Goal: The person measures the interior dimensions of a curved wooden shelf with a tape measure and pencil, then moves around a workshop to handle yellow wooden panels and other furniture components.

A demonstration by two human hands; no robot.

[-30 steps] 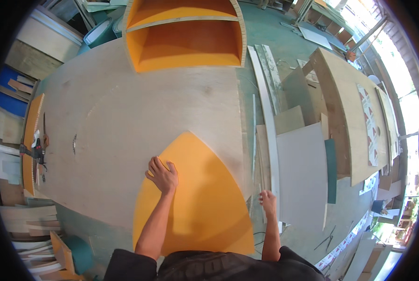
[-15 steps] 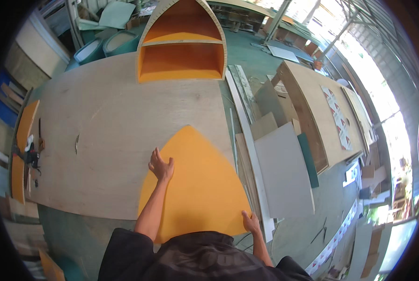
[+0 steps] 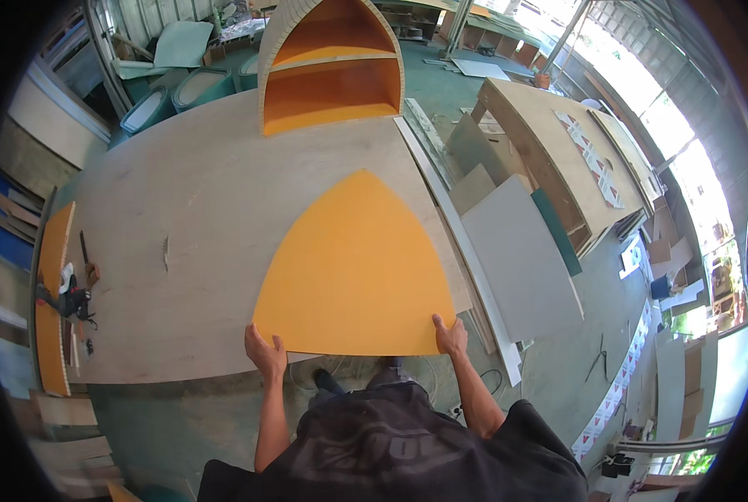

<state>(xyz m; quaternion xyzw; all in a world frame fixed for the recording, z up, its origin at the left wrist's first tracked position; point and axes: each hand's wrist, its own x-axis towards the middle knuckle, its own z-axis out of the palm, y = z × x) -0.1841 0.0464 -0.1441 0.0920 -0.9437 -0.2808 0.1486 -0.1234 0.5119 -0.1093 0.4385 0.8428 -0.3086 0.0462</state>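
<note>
Between my two hands is a yellow-orange panel with curved sides that meet in a point at its far end. My left hand grips its near left corner, thumb on top. At the near right corner my right hand has hold of it too, its thumb over the edge and its other fingers hidden beneath. The panel lies over the near right part of a large wooden table, its straight edge toward me. On the far side of that table stands an arched cabinet with an orange inside and one shelf.
A corded power tool lies by an orange board at the table's left end. To the right, long white strips and a grey-white sheet lean near a wooden box-like bench. Cables run across the floor near my feet.
The panel has moved away from me, farther onto the table. My left hand has gone from the panel's left upper face down to its near left corner; my right hand stays at the right corner.
</note>
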